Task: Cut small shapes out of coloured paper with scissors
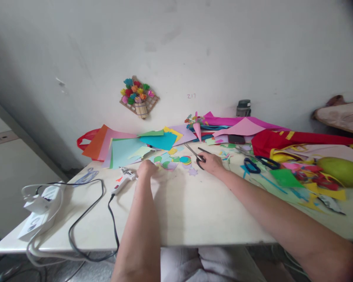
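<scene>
My right hand point(211, 162) grips a pair of scissors point(191, 150) low over the table, blades pointing away and to the left. Just below the blades are paper circles point(185, 159) in yellow, green and blue, and a lilac paper star point(193, 171). On the left, my left hand point(147, 168) is closed and low over the tabletop, beside the pale paper sheets. Its fingertips face away from me, so what they pinch, if anything, is hidden. A white glue gun point(125, 182) lies just left of that hand.
Coloured sheets point(125, 150) lie along the wall, with a pink paper cone point(197, 131). At right are dark-blue-handled scissors point(252, 165), paper scraps point(285, 178) and a green fruit-like object point(345, 171). A power strip point(39, 215) and black cord point(86, 213) occupy the left side.
</scene>
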The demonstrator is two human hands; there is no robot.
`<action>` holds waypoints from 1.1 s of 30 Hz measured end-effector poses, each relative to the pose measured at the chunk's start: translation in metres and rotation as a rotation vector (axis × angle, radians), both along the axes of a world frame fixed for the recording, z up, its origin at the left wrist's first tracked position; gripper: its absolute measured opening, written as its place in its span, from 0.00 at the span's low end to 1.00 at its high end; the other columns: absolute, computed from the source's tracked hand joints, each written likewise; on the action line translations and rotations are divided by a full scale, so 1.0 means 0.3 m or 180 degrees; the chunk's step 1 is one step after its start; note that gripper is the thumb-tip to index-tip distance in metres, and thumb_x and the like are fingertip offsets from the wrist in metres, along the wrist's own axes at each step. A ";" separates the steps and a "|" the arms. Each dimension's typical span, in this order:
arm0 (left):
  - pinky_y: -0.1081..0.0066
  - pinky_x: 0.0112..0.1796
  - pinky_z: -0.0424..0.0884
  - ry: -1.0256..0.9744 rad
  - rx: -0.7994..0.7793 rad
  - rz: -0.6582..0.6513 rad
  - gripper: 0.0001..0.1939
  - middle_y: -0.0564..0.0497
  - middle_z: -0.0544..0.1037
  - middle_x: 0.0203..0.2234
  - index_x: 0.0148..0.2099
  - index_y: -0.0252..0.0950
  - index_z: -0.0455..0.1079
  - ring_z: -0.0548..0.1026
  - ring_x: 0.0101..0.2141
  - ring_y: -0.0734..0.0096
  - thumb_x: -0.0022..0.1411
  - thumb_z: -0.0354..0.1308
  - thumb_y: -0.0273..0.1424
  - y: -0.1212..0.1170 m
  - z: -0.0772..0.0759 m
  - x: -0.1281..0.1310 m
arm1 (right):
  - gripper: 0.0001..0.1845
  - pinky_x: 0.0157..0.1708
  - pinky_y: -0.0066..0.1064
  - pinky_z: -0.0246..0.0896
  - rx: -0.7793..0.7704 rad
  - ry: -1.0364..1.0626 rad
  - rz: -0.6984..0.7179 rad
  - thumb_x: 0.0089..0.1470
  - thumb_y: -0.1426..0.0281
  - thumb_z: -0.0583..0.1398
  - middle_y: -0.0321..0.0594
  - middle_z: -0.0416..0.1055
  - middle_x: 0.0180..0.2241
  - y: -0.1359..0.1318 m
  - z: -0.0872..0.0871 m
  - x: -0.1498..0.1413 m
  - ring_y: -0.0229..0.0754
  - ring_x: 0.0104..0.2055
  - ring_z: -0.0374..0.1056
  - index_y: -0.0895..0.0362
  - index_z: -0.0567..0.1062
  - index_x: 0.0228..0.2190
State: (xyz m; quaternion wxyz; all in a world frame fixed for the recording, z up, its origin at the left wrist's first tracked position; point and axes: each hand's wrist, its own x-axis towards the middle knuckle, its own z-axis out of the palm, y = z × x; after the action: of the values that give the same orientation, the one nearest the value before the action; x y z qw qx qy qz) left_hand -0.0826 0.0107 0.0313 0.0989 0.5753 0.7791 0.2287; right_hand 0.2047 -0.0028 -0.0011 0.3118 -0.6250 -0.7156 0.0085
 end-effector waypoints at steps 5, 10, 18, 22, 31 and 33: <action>0.69 0.31 0.65 -0.0799 0.0688 0.0120 0.13 0.48 0.76 0.23 0.35 0.36 0.70 0.75 0.31 0.60 0.42 0.61 0.29 -0.010 0.029 0.001 | 0.17 0.35 0.32 0.62 0.0074 0.0007 -0.0015 0.47 0.62 0.58 0.37 0.76 0.34 0.008 -0.008 0.002 0.44 0.37 0.71 0.50 0.74 0.41; 0.70 0.30 0.67 -0.2245 0.1304 -0.0198 0.24 0.55 0.71 0.19 0.39 0.34 0.70 0.74 0.26 0.67 0.34 0.66 0.30 0.012 -0.003 0.021 | 0.19 0.32 0.31 0.61 0.0120 0.0158 -0.0068 0.49 0.60 0.57 0.38 0.76 0.33 0.013 -0.004 0.003 0.45 0.36 0.71 0.50 0.72 0.44; 0.72 0.32 0.71 -0.4106 0.0734 -0.1182 0.18 0.53 0.73 0.18 0.23 0.33 0.63 0.75 0.23 0.73 0.33 0.70 0.32 -0.025 0.004 0.201 | 0.20 0.33 0.30 0.61 -0.0283 0.1115 0.0056 0.41 0.60 0.64 0.37 0.75 0.29 0.036 -0.001 -0.029 0.44 0.36 0.70 0.53 0.73 0.38; 0.71 0.31 0.72 -0.4279 0.0460 -0.1275 0.18 0.52 0.73 0.18 0.23 0.33 0.63 0.76 0.23 0.70 0.34 0.71 0.31 -0.039 -0.009 0.261 | 0.20 0.26 0.24 0.60 -0.0713 0.2317 0.0715 0.36 0.71 0.67 0.34 0.72 0.27 0.051 0.016 -0.071 0.37 0.30 0.69 0.57 0.70 0.36; 0.72 0.31 0.71 -0.4140 0.0281 -0.1614 0.18 0.49 0.77 0.22 0.32 0.31 0.69 0.75 0.23 0.72 0.40 0.68 0.36 -0.043 -0.034 0.276 | 0.15 0.10 0.20 0.43 -0.0988 0.3874 0.0679 0.49 0.60 0.60 0.38 0.70 0.20 0.004 0.081 -0.129 0.31 0.14 0.62 0.59 0.67 0.30; 0.73 0.28 0.70 -0.4037 0.0248 -0.1650 0.17 0.50 0.77 0.22 0.30 0.32 0.68 0.73 0.21 0.74 0.41 0.68 0.37 -0.045 -0.032 0.279 | 0.15 0.10 0.20 0.45 -0.0951 0.3961 0.0697 0.44 0.62 0.64 0.36 0.70 0.20 0.001 0.074 -0.133 0.31 0.14 0.61 0.59 0.68 0.30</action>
State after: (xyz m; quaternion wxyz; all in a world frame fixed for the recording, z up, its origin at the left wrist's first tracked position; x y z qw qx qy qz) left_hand 0.0011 -0.0028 0.0216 0.5668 0.5011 0.3990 0.5181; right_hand 0.1648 -0.0026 0.0210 0.5751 -0.4635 -0.4519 0.5002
